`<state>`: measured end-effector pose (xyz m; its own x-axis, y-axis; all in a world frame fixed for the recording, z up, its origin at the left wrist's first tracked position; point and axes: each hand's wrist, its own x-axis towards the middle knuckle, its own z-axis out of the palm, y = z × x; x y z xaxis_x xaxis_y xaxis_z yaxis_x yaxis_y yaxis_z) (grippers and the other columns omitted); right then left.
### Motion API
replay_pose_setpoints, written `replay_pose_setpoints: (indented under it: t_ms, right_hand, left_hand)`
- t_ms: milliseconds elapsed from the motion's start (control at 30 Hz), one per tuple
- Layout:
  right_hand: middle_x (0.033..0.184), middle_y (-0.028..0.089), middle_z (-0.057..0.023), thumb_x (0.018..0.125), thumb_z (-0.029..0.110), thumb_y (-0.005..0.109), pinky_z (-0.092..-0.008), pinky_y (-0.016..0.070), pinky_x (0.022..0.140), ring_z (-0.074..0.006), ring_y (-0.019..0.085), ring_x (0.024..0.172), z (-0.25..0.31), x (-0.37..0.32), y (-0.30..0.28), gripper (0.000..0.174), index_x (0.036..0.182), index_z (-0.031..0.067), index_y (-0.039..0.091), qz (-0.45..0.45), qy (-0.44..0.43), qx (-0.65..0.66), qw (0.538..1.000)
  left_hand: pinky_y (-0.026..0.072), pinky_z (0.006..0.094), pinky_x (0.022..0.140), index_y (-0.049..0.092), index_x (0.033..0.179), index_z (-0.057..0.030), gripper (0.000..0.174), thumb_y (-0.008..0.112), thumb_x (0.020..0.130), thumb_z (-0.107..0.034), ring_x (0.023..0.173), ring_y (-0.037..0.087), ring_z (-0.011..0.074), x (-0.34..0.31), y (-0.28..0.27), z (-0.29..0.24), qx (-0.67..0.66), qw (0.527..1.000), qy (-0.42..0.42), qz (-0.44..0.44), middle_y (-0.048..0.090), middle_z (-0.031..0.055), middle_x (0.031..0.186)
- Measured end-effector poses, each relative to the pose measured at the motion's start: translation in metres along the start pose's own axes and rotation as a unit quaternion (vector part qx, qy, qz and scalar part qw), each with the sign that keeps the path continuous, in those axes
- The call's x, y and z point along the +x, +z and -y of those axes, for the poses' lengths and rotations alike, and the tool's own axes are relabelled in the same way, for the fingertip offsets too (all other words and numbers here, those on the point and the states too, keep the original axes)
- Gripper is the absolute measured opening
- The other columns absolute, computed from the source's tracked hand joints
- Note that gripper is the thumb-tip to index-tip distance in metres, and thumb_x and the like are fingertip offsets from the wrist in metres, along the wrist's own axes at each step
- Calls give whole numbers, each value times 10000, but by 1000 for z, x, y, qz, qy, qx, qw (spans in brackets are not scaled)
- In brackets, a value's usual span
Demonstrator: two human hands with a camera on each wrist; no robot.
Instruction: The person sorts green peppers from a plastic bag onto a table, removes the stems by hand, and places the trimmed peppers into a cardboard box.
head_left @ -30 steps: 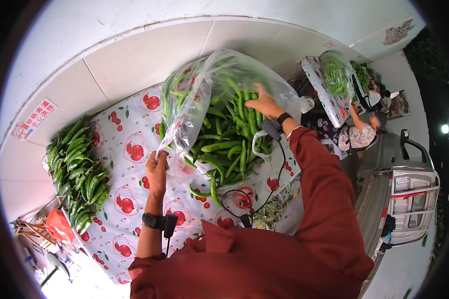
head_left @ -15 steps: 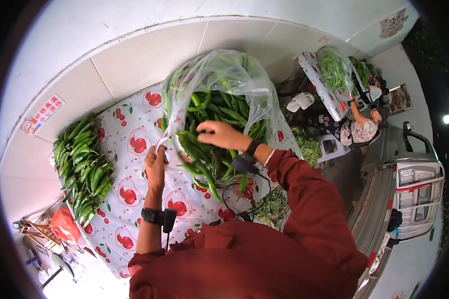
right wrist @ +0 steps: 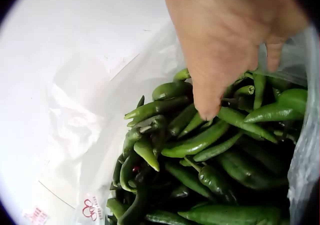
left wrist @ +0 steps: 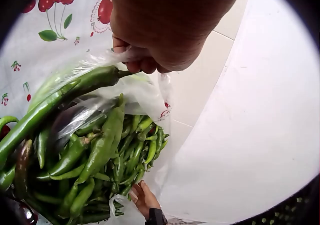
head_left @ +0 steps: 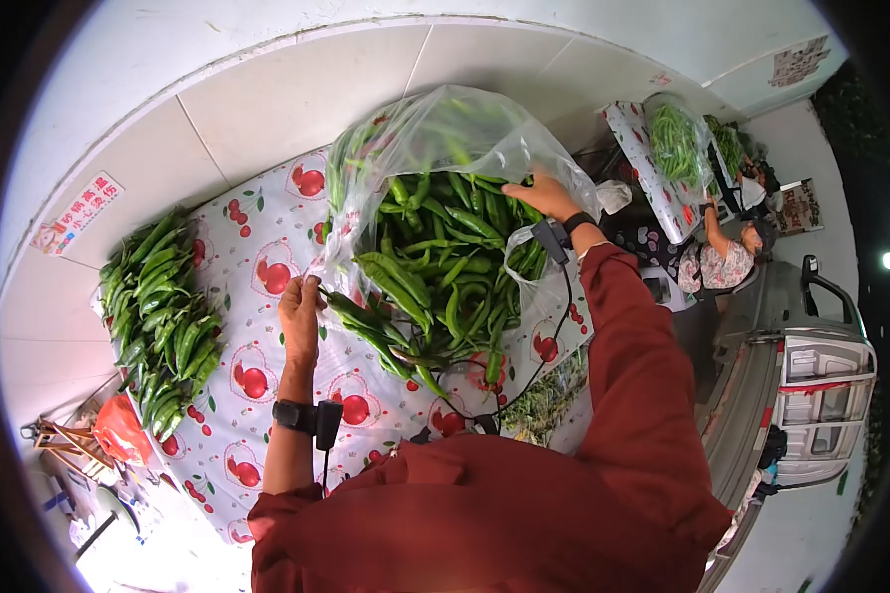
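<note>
A clear plastic bag [head_left: 445,128] full of long green peppers [head_left: 465,247] lies open on the table. My left hand [head_left: 299,314] pinches the bag's edge at its left side. In the left wrist view, the stem of one long green pepper [left wrist: 95,80] reaches right to those fingers. My right hand [head_left: 547,196] is inside the bag's mouth on the right, over the peppers. In the right wrist view its thumb [right wrist: 206,105] points down among them, with fingers spread apart from it. Several peppers [head_left: 381,331] lie at the bag's front edge.
A row of green peppers [head_left: 163,321] lies at the table's left end on the cherry-patterned cloth [head_left: 252,381]. A tiled wall [head_left: 297,89] stands behind. Black cables [head_left: 524,390] hang from my right wrist. A seated person [head_left: 727,259] and a second table are at the right.
My right hand went from the bag's right side to the peppers in front, then back to the right. More peppers now lie near my left hand, which has stayed at the bag's edge.
</note>
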<state>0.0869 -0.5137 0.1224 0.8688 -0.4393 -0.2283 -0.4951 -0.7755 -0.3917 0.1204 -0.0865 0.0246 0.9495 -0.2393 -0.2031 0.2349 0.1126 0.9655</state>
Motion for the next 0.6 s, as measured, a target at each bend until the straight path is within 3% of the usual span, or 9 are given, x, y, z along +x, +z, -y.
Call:
replay_pose_setpoints:
  t_ms: [100,167,233,267,300,367,433,533,600]
  right_hand:
    - [1270,449,-266,645,536,704,-366,332,998,-380,420,1200,19,11,5,983,1332,-41,302,81,-15,30,996]
    - [1318,404,-252,592,559,730,-352,305,1024,-377,379,1236,-11,45,38,1041,1343,-21,302,48,-13,11,999]
    - [1036,629,-166,646,566,704,-316,436,835,-255,599,936,-11,59,56,712,1001,-46,620,9,51,-148,988]
    - [1044,642,-104,661,557,696,-311,431,837,-224,588,960,-28,69,67,657,1006,-1,644,-10,22,-125,992]
    - [1044,642,-104,661,557,696,-311,431,837,-224,588,960,-32,76,66,657,1006,-1,644,-8,20,-125,992]
    - [1382,338,-215,534,686,682,-399,253,1051,-347,277,1304,-41,86,67,1108,1352,26,331,105,27,15,994]
    - [1379,344,-215,554,717,644,-412,246,1050,-339,296,1294,-41,89,65,1075,1335,32,369,116,39,-46,991]
    - [1362,372,-215,562,757,600,-396,249,1046,-327,332,1274,-30,84,62,1048,1334,78,395,117,-26,-71,990]
    - [1380,346,-211,608,764,553,-395,245,1043,-322,319,1282,21,57,34,968,1332,137,417,165,109,-147,969]
  left_hand:
    - [348,203,567,566,815,-43,207,526,905,-225,583,442,57,3,-1,2,3,1000,-6,0,503,-18,624]
    - [352,203,569,551,811,-42,194,534,903,-211,592,441,57,4,-3,4,8,1000,-12,0,498,-18,636]
    - [351,201,567,554,824,-40,172,543,897,-196,591,445,57,4,-4,6,-15,1000,-14,-2,504,-19,643]
    - [357,200,568,559,848,-35,160,553,891,-189,591,451,55,4,-5,6,-19,1000,-17,1,509,-21,650]
    - [357,200,568,559,848,-35,160,553,891,-189,591,451,55,4,-5,5,-18,1000,-19,-2,509,-21,650]
    - [365,201,572,567,876,-28,170,556,890,-197,595,458,54,4,-4,4,-7,1000,-28,-6,515,-23,657]
    - [372,199,571,571,908,-23,172,565,884,-193,599,465,53,5,-4,8,-10,999,-32,-7,517,-24,661]
    - [380,200,574,571,937,-14,170,573,878,-174,604,471,56,5,-1,12,-28,999,-39,-5,521,-22,669]
    - [391,200,580,562,969,-4,180,580,870,-154,606,474,55,6,3,10,-48,998,-41,-2,524,-19,684]
